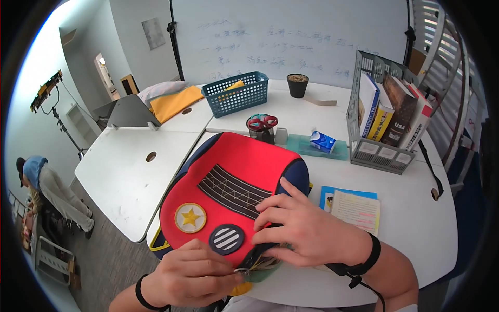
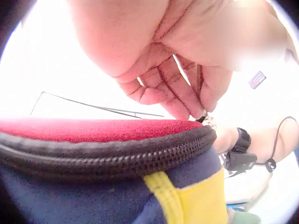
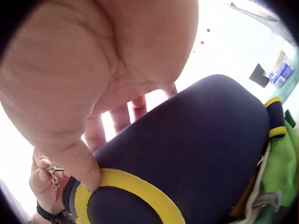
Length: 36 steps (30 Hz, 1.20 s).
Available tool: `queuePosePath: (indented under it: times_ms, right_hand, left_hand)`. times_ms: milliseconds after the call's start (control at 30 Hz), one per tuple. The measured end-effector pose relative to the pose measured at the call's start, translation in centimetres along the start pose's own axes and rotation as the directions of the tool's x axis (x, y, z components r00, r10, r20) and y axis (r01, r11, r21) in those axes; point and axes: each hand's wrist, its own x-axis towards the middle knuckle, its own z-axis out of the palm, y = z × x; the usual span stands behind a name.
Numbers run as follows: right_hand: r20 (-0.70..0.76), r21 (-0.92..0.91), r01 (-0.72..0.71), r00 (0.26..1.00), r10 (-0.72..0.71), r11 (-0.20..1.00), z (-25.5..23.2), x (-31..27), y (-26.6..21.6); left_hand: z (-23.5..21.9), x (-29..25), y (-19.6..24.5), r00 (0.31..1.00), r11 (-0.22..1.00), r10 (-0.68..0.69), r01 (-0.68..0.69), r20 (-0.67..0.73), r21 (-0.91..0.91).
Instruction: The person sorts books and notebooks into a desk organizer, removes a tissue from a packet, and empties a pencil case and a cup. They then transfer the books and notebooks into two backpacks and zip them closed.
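Bare table (image 1: pixel 125 171) left of the backpack (image 1: pixel 228 177); pen cup (image 1: pixel 262 128) just behind; papers (image 1: pixel 356 208) close right.

The left hand (image 1: pixel 189 273) covers the zipper pull (image 2: pixel 208 122) in the head view; only a metal glint shows. The right hand (image 1: pixel 304 229) hides the near edge of the backpack (image 1: pixel 228 192). Whiteboard writing (image 1: pixel 270 47) is too faint to read. Both wrist views are overexposed beyond the hands; the tabletop is unreadable there.
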Motion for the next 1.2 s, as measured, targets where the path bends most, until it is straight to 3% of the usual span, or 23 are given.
queuePosePath:
  times_ms: [133,200,233,267,333,367,433,467,500,600,667,700,733,767,800,867,900,1033,1067,1133,1200]
  right_hand:
    - [-0.048,-0.005,0.024,0.999,-0.025,1.0,-0.2,0.2,0.0]
    - [-0.085,-0.012,0.032,0.996,-0.033,0.999,-0.6,0.0,-0.3]
    - [-0.096,-0.026,0.019,0.995,-0.021,0.999,-0.9,-0.3,-0.4]
    - [-0.108,-0.04,0.005,0.994,-0.009,0.999,-1.2,-0.5,-0.5]
    - [-0.098,-0.019,-0.023,0.995,0.021,1.0,-1.8,-0.8,-0.9]
    - [-0.049,0.019,-0.025,0.998,0.026,1.0,-2.3,-0.8,-1.0]
    - [-0.001,0.054,-0.027,1.0,0.027,0.998,-2.1,-0.2,-1.3]
    - [-0.116,0.015,0.002,0.993,0.0,1.0,-1.3,1.1,-1.9]
    - [-0.228,-0.028,0.026,0.973,-0.031,0.999,-0.6,2.3,-2.5]
    - [-0.14,-0.106,0.141,0.978,-0.155,0.984,1.4,4.8,-4.4]
    - [-0.142,-0.121,0.147,0.976,-0.163,0.982,1.9,5.1,-3.6]
    - [-0.141,-0.135,0.152,0.975,-0.171,0.979,2.0,5.3,-3.4]
    - [-0.137,-0.134,0.154,0.975,-0.172,0.979,1.5,5.3,-3.4]
    - [-0.257,-0.125,0.114,0.956,-0.144,0.985,0.6,5.1,-3.3]
    - [-0.374,-0.111,0.075,0.921,-0.111,0.991,-0.4,4.9,-3.3]
    - [-0.412,-0.11,0.062,0.905,-0.102,0.992,-1.8,4.8,-3.2]
    - [-0.413,-0.114,0.056,0.905,-0.098,0.992,-2.3,4.8,-3.1]
    - [-0.495,-0.019,0.045,0.868,-0.049,0.999,-3.6,5.5,-2.5]
    - [-0.534,0.035,0.04,0.846,-0.015,0.999,-4.0,5.7,-2.3]
    - [-0.562,0.082,-0.017,0.825,0.06,0.996,-4.3,5.8,-2.0]
    - [-0.541,0.166,-0.077,0.826,0.156,0.983,-4.3,5.8,-1.5]
  left_hand:
    - [-2.7,-3.4,-0.8,0.985,0.993,-0.099,0.106,0.143,-0.046]
    - [-4.4,-5.2,-1.5,0.944,0.957,-0.253,0.276,0.213,-0.086]
    - [-4.9,-6.2,-1.8,0.914,0.92,-0.355,0.379,0.195,-0.101]
    - [-5.5,-7.3,-2.2,0.914,0.919,-0.359,0.382,0.192,-0.1]
    - [-6.6,-9.4,-3.3,0.834,0.829,-0.55,0.552,0.052,-0.082]
    - [-6.9,-10.0,-4.1,0.831,0.827,-0.553,0.556,0.052,-0.082]
    - [-7.0,-10.3,-6.1,0.818,0.82,-0.569,0.572,-0.087,0.013]
    - [-6.7,-10.1,-6.7,0.819,0.821,-0.568,0.571,-0.086,0.014]
    - [-6.3,-9.7,-7.1,0.829,0.834,-0.551,0.551,-0.099,-0.03]
    - [-6.8,-9.1,-7.5,0.844,0.846,-0.53,0.521,-0.077,-0.109]
    - [-6.8,-9.0,-7.6,0.832,0.806,-0.55,0.504,-0.079,-0.31]
    - [-6.9,-9.1,-7.7,0.83,0.805,-0.552,0.505,-0.079,-0.311]
    - [-7.1,-9.1,-7.9,0.772,0.743,-0.628,0.558,-0.096,-0.368]
    - [-7.3,-9.1,-8.1,0.708,0.675,-0.698,0.603,-0.107,-0.425]
    - [-7.5,-9.3,-9.5,0.693,0.682,-0.705,0.608,-0.147,-0.406]
    - [-7.8,-9.7,-12.8,0.621,0.638,-0.755,0.621,-0.211,-0.456]
    - [-7.5,-9.5,-14.3,0.624,0.646,-0.749,0.609,-0.225,-0.461]
    - [-5.4,-4.3,-15.2,0.649,0.734,-0.655,0.667,-0.387,-0.123]
    - [-4.8,-2.9,-14.3,0.717,0.828,-0.484,0.561,-0.502,0.003]
    - [-5.5,-1.4,-11.9,0.694,0.839,-0.132,0.458,-0.708,0.293]
    - [-6.3,-2.6,-7.7,0.786,0.873,0.093,0.232,-0.611,0.43]
